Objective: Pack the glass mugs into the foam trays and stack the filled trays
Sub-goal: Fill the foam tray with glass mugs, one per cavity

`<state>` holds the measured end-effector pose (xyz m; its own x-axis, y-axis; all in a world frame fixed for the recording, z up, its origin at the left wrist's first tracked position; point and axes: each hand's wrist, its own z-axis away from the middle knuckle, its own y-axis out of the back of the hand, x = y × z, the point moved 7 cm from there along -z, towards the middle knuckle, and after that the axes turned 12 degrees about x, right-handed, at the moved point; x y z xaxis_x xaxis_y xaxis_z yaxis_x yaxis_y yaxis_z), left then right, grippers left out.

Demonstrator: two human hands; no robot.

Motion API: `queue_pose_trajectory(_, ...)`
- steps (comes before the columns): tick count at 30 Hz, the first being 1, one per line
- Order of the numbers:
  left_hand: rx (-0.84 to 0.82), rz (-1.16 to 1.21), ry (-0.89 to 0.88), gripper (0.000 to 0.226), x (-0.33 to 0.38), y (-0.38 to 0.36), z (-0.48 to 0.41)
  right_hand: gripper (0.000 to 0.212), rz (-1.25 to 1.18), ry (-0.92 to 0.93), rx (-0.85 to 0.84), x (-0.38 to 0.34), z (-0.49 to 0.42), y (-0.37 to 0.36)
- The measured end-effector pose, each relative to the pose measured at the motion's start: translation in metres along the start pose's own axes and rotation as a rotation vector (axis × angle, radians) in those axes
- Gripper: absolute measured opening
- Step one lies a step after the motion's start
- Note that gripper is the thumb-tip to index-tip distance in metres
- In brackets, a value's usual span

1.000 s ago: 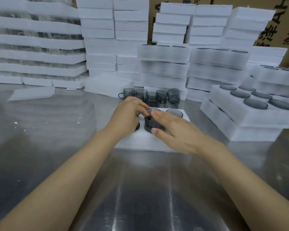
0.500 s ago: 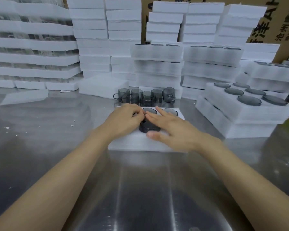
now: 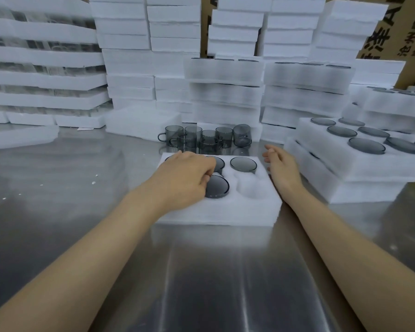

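A: Where is the glass mug (image 3: 218,187)?
B: Seated in a pocket of the foam tray (image 3: 216,213) on the counter (image 3: 213,271). The left hand (image 3: 187,178) curls its fingers over the mug's 9 o'clock edge.
A: And the right hand (image 3: 279,164)?
B: At the tray's 3 o'clock, fingers loosely spread, holding nothing. Loose mugs (image 3: 203,138) stand at 12 o'clock.

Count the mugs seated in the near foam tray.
3 visible: back-middle mug, back-right mug, front-middle mug at the left hand. That hand covers the left pockets of the foam tray, so more may be hidden.
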<state>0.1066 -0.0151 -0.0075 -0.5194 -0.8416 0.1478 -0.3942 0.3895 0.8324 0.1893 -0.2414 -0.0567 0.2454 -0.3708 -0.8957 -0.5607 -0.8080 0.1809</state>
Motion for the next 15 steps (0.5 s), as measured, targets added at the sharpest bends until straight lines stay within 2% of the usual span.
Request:
queue_pose_trajectory(2,0.056,-0.037,-0.069,0.015,0.007,0.003,0.001,0.032,0.039,0.053,-0.05,-0.002,-0.008,-0.014)
queue_pose_trajectory(4,0.058,0.022,-0.069,0.013,0.008,0.002,0.003,0.031,0.064,0.127,-0.127,-0.005,-0.016,-0.03)
queue_pose_trajectory(6,-0.019,0.051,-0.064,0.027,0.009,-0.005,0.003,0.032,0.074,0.195,-0.176,-0.009,-0.024,-0.044)
queue_pose_trajectory(9,-0.219,0.028,-0.081,0.069,0.01,-0.019,0.006,0.041,0.109,0.333,-0.254,-0.012,-0.034,-0.063)
queue_pose_trajectory(10,-0.261,0.02,-0.078,0.077,0.009,-0.021,0.006,0.047,0.142,0.379,-0.294,-0.012,-0.035,-0.069)
queue_pose_trajectory(13,-0.317,0.008,-0.067,0.08,0.008,-0.024,0.006,0.058,0.26,0.535,-0.45,-0.014,-0.034,-0.093)
queue_pose_trajectory(15,-0.331,0.015,-0.06,0.081,0.008,-0.025,0.005,0.044,0.303,0.497,-0.553,-0.013,-0.035,-0.108)
